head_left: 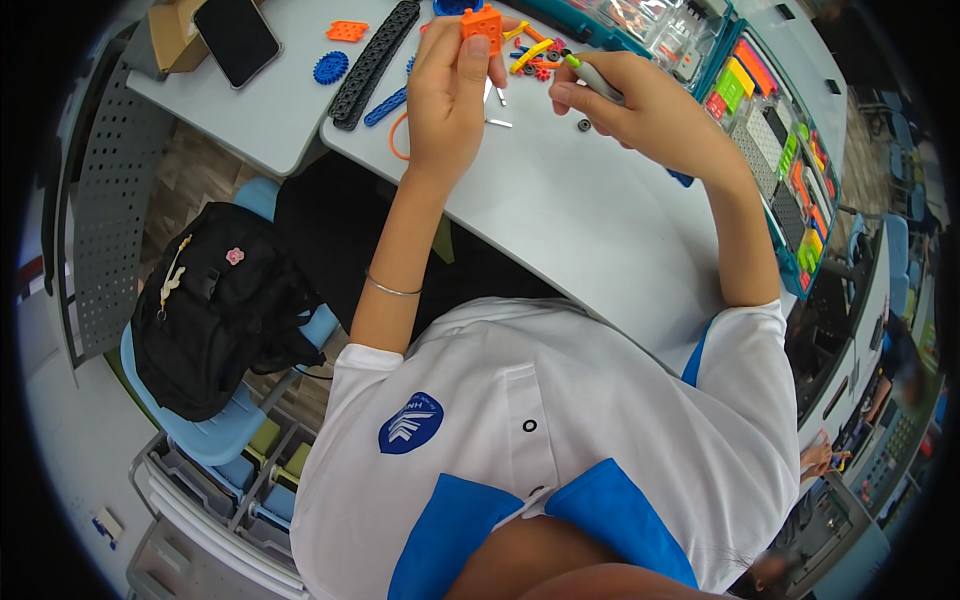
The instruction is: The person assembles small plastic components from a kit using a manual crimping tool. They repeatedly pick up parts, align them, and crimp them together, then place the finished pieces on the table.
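Note:
Near the table's far edge, my left hand (447,115) is closed round an orange plastic building block (482,32) with holes in it, the thumb pressed on its face. To its right, my right hand (655,110) grips a slim grey-white handled tool (597,80) with a light green end that points toward the block. The tool and the block are apart. Between and behind the hands lie loose small parts, among them a yellow curved piece (530,55) and several red and orange bits. A small dark wheel (585,125) rests below my right hand.
Left on the white table (560,210) lie a phone (237,40), a blue gear (331,68), an orange plate (347,31), black track strips (372,65) and a blue beam (386,106). A teal parts case (803,278) stands open at right. A black backpack (215,310) sits on a chair.

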A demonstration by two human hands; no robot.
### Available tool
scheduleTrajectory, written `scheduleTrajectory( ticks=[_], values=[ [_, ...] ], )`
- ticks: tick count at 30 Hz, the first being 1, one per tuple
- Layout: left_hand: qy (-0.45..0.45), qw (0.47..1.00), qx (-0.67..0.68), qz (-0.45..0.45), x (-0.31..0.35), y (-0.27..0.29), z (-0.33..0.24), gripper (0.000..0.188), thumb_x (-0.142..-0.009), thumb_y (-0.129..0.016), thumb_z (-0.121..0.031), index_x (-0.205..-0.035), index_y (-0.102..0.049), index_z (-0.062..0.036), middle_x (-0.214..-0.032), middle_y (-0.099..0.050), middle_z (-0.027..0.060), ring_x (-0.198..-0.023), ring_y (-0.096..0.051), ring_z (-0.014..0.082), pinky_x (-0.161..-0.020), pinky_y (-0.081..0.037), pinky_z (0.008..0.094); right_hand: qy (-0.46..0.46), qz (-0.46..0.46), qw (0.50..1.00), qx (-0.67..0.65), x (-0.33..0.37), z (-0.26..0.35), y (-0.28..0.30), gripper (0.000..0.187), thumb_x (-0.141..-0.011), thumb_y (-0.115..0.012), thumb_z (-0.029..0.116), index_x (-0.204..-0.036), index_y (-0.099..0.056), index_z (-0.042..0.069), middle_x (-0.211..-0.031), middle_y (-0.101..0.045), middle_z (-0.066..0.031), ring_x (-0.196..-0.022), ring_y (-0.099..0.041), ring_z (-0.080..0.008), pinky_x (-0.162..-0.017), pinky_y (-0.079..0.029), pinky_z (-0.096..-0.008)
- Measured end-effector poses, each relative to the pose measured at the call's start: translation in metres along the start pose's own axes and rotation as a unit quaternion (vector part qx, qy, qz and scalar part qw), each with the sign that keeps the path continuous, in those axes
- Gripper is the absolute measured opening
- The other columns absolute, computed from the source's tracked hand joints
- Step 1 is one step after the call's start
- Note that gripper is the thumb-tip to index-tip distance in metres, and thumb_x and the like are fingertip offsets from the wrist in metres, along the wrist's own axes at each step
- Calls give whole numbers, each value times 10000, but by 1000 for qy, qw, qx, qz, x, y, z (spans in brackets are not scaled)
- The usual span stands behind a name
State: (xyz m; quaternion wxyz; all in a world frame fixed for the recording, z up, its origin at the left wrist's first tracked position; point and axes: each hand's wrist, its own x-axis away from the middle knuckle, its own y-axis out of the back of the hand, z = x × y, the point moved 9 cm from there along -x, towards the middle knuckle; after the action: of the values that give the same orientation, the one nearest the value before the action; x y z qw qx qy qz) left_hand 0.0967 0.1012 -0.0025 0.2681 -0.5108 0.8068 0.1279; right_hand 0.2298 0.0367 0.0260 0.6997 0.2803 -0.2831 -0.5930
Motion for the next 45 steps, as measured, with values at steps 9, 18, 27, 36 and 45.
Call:
scheduleTrajectory(
  ticks=[9,18,27,36,45],
  values=[
    [67,994,-7,-87,6,20,22,277,-1044,-501,-190,-1128,-653,26,-794,-607,34,-709,-541,74,-720,-448,225,-97,-62,974,197,-3,-64,9,341,-1030,-519,333,-1205,-501,41,-899,-676,-171,-785,-673,-295,-741,-515,-379],
    [88,994,-30,-50,8,11,25,259,-1032,-524,-165,-1113,-669,33,-899,-612,26,-719,-531,54,-682,-440,211,-139,2,962,233,-8,-57,-5,254,-1035,-513,239,-1234,-411,117,-946,-685,-192,-836,-686,-326,-751,-526,-427],
    [93,993,-60,-36,7,9,27,218,-1009,-562,-128,-985,-612,83,-920,-562,66,-689,-603,106,-624,-523,229,-78,-8,967,241,-10,-55,-6,257,-1014,-559,256,-1223,-475,134,-897,-694,-153,-797,-673,-307,-715,-503,-415],
    [112,992,-39,-35,9,10,32,199,-994,-579,-98,-1029,-619,94,-967,-573,82,-709,-639,111,-624,-536,230,-95,-10,973,211,-12,-51,-3,287,-983,-620,247,-1247,-564,148,-852,-691,-121,-711,-646,-234,-680,-500,-368],
    [96,993,-52,-45,8,11,33,183,-987,-582,-76,-1024,-625,98,-955,-566,77,-714,-631,107,-614,-550,228,-37,-44,975,213,-11,-49,-2,274,-995,-598,236,-1245,-593,123,-835,-691,-137,-711,-655,-252,-690,-507,-373]
  ],
)
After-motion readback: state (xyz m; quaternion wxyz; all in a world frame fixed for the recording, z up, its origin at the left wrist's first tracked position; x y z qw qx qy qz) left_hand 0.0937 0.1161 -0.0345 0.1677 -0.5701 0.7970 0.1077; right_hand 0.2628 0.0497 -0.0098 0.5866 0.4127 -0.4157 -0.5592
